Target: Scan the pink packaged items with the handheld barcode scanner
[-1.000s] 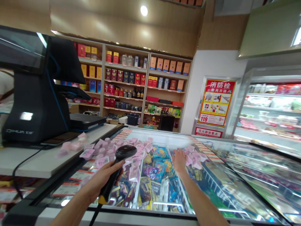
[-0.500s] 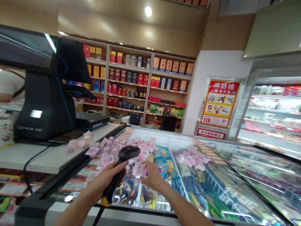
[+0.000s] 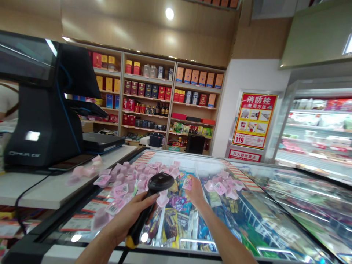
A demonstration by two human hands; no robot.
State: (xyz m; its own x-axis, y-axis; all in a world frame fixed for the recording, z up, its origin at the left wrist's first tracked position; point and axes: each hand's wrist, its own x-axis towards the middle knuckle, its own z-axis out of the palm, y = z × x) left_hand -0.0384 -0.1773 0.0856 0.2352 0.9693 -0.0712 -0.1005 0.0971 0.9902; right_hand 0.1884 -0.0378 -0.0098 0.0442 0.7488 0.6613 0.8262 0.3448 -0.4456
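Note:
My left hand (image 3: 134, 211) is wrapped round the handle of a black barcode scanner (image 3: 161, 182) with a yellow end and a cable. Pinched in my right hand (image 3: 196, 194) is a small pink cup (image 3: 187, 183) whose barcode label faces the scanner. Many similar pink cups (image 3: 129, 178) lie heaped on the glass lid around and left of the scanner. One loose pink cup (image 3: 162, 200) rests just beyond my left hand. Farther right, a smaller group of pink cups (image 3: 224, 185) sits on the glass, beyond my right hand.
Under the glass of the chest freezer (image 3: 192, 253), packaged goods fill wire baskets. A black checkout terminal (image 3: 41, 121) and a few more pink cups (image 3: 85, 170) stand on the white counter (image 3: 35, 192) at left. Shelves of boxes (image 3: 150, 90) line the back wall.
My right hand has moved right, away from the loose cups by the scanner, with a pink cup in its fingers. The scanner has shifted slightly right. The view has turned a little.

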